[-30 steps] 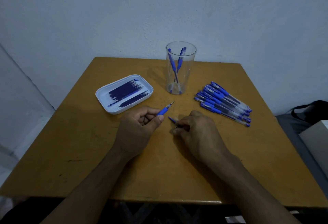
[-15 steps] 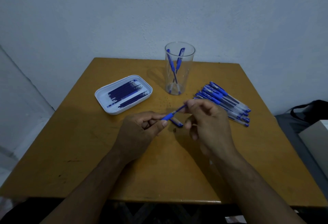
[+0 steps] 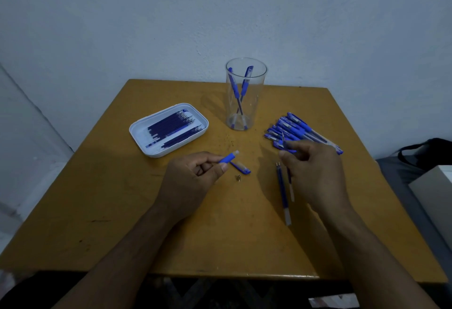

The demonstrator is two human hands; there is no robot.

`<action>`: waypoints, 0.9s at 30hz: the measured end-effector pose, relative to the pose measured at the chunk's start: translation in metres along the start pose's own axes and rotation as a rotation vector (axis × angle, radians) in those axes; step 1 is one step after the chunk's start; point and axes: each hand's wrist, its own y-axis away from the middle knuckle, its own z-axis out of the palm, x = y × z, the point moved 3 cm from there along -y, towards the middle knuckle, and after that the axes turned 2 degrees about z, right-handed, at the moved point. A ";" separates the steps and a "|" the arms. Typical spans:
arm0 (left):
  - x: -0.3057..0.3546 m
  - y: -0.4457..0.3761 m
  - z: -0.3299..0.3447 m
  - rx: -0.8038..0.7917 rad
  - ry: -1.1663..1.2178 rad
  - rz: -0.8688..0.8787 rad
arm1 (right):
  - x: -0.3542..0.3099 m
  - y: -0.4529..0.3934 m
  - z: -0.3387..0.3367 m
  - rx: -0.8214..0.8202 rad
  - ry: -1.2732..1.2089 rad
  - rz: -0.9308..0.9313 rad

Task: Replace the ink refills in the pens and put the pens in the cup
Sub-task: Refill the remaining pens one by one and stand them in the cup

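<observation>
His left hand (image 3: 195,176) pinches the emptied pen barrel (image 3: 228,157), open end aimed toward the cup (image 3: 245,93); his right hand (image 3: 310,164) pinches the pulled refill (image 3: 288,162), nearer the cup's right.

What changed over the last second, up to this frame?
The right hand rose from the table, pulled the old refill out of the pen barrel and swung right with it. The left hand still holds the barrel. A small metal tip now lies on the table. Cup, tray and pen pile unchanged.
</observation>
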 end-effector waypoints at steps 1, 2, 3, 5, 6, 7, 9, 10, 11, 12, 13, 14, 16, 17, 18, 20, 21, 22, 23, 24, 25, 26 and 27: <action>0.000 0.000 0.000 -0.002 -0.002 -0.001 | 0.001 0.002 -0.002 0.000 0.076 -0.009; -0.001 0.000 0.000 -0.002 0.004 -0.006 | 0.004 0.002 -0.003 -0.018 0.137 -0.006; -0.001 0.000 0.000 -0.003 0.015 -0.015 | 0.007 0.003 -0.002 -0.050 0.188 0.012; -0.001 0.000 0.001 -0.011 0.029 -0.031 | 0.015 0.004 0.000 -0.108 0.274 0.050; -0.001 0.000 0.002 -0.015 0.031 -0.033 | 0.018 0.005 0.002 -0.128 0.304 0.060; 0.000 0.000 0.002 -0.015 0.031 -0.031 | 0.020 0.005 0.003 -0.138 0.319 0.064; 0.000 0.000 0.002 -0.017 0.020 -0.021 | 0.022 0.005 0.003 -0.136 0.323 0.074; -0.001 0.000 0.002 -0.020 0.013 -0.018 | 0.022 0.005 0.003 -0.137 0.324 0.080; -0.001 0.000 0.001 -0.023 0.011 -0.017 | 0.021 0.006 0.003 -0.146 0.329 0.083; -0.002 0.000 0.001 -0.026 0.009 -0.017 | 0.021 0.007 0.003 -0.159 0.340 0.080; -0.002 0.000 0.001 -0.029 0.006 -0.017 | 0.020 0.008 0.003 -0.169 0.359 0.071; -0.003 0.000 0.001 -0.030 0.002 -0.016 | 0.018 0.010 0.003 -0.169 0.380 0.057; -0.003 0.001 0.001 -0.027 -0.002 -0.012 | 0.016 0.012 0.003 -0.148 0.396 0.032; -0.002 0.001 0.001 -0.027 -0.006 -0.012 | 0.016 0.013 0.004 -0.146 0.406 0.029; -0.002 0.001 0.001 -0.030 -0.013 -0.012 | 0.015 0.014 0.005 -0.153 0.435 0.027; 0.000 0.001 0.001 -0.037 -0.029 -0.008 | 0.014 0.015 0.008 -0.163 0.501 0.014; 0.000 0.001 0.001 -0.039 -0.029 -0.006 | 0.015 0.015 0.010 -0.160 0.516 0.006; 0.000 0.001 0.001 -0.038 -0.025 -0.006 | 0.015 0.015 0.011 -0.155 0.526 -0.001; 0.000 0.001 0.001 -0.036 -0.023 -0.009 | 0.016 0.014 0.012 -0.152 0.531 -0.002; 0.000 0.000 0.001 -0.035 -0.021 -0.014 | 0.017 0.014 0.013 -0.150 0.531 0.001; -0.001 0.000 0.001 -0.035 -0.018 -0.022 | 0.019 0.014 0.013 -0.150 0.528 0.006; -0.001 0.000 0.002 -0.035 -0.012 -0.028 | 0.020 0.015 0.014 -0.150 0.530 0.007; -0.002 0.000 0.002 -0.034 -0.007 -0.031 | 0.021 0.015 0.014 -0.150 0.531 0.007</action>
